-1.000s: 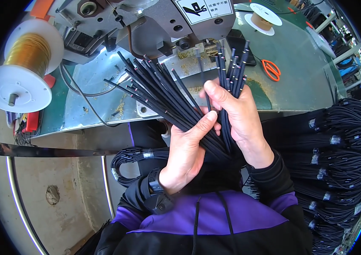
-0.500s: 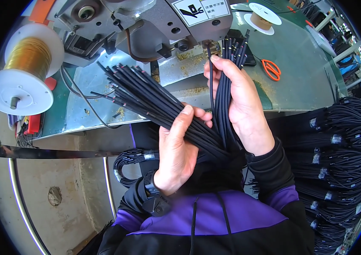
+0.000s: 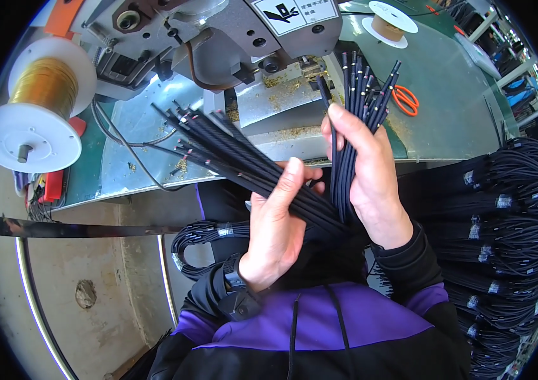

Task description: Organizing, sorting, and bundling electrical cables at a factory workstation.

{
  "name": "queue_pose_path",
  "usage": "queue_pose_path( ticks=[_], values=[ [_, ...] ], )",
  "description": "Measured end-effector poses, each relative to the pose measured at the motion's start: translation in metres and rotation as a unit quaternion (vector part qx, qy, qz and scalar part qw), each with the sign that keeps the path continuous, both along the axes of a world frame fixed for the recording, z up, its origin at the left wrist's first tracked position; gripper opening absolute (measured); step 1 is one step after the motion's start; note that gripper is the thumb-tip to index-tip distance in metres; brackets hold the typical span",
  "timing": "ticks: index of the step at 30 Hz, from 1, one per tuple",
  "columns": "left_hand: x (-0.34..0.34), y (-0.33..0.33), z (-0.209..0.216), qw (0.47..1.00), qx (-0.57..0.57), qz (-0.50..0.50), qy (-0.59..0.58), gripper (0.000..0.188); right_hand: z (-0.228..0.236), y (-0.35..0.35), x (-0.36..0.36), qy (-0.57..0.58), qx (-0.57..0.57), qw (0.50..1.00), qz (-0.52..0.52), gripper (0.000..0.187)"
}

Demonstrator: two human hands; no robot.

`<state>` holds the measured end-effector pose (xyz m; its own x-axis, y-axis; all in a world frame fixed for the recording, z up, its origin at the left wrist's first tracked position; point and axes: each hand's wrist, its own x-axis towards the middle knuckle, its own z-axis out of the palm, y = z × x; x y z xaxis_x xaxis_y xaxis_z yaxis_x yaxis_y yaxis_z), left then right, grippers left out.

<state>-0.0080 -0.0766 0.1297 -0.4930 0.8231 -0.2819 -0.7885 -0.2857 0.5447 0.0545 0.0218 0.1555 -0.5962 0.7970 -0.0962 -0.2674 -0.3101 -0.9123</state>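
Note:
My left hand (image 3: pixel 274 231) is closed round a thick bundle of black cords (image 3: pixel 234 149), whose cut ends fan out to the upper left. A second bunch of black cords (image 3: pixel 343 168) is gripped in my right hand (image 3: pixel 367 164), with its banded tips pointing up. Between my right thumb and fingers one cord (image 3: pixel 325 92) stands apart from that bunch, its tip just below the head of a grey machine (image 3: pixel 231 44). Both bunches run together near my lap, where their lower parts are hidden.
A spool of gold-coloured strip (image 3: pixel 42 88) hangs at the left of the machine. Orange-handled scissors (image 3: pixel 406 100) and a white spool (image 3: pixel 388 28) lie on the green table (image 3: pixel 453 120). Gold scraps litter the machine's base plate. Tied coils of black cord (image 3: pixel 503 234) are stacked at the right.
My right hand has drawn down and slightly right, bringing the single cord's tip out from the machine. My left hand has shifted a little right and down with its bundle.

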Motion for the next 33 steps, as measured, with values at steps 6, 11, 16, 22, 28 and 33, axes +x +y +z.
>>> queue_pose_path(
  ticks=[6,11,16,22,28,33],
  values=[
    [-0.019,-0.007,-0.002,0.998,0.058,0.017,-0.007,0.016,0.008,0.013,-0.021,0.036,-0.089,0.994,-0.048,0.019],
    [-0.021,-0.004,0.013,0.998,0.022,0.063,-0.008,0.018,0.001,0.025,-0.034,0.077,-0.167,0.983,-0.013,0.018],
    [-0.027,-0.011,-0.001,0.996,0.079,-0.014,0.039,0.021,0.000,0.029,-0.018,0.052,-0.088,0.994,0.028,0.020],
    [-0.036,-0.012,0.001,0.996,0.084,-0.011,-0.014,0.021,-0.013,0.071,0.112,0.145,0.203,0.967,0.058,0.031],
    [-0.055,-0.018,-0.007,0.992,0.111,-0.020,-0.056,0.020,0.026,0.049,0.206,-0.095,0.446,0.789,-0.411,0.027],
    [-0.046,-0.008,-0.006,0.992,0.108,-0.041,-0.054,0.019,-0.030,-0.010,0.180,-0.292,0.353,0.887,-0.057,0.043]
  ],
)
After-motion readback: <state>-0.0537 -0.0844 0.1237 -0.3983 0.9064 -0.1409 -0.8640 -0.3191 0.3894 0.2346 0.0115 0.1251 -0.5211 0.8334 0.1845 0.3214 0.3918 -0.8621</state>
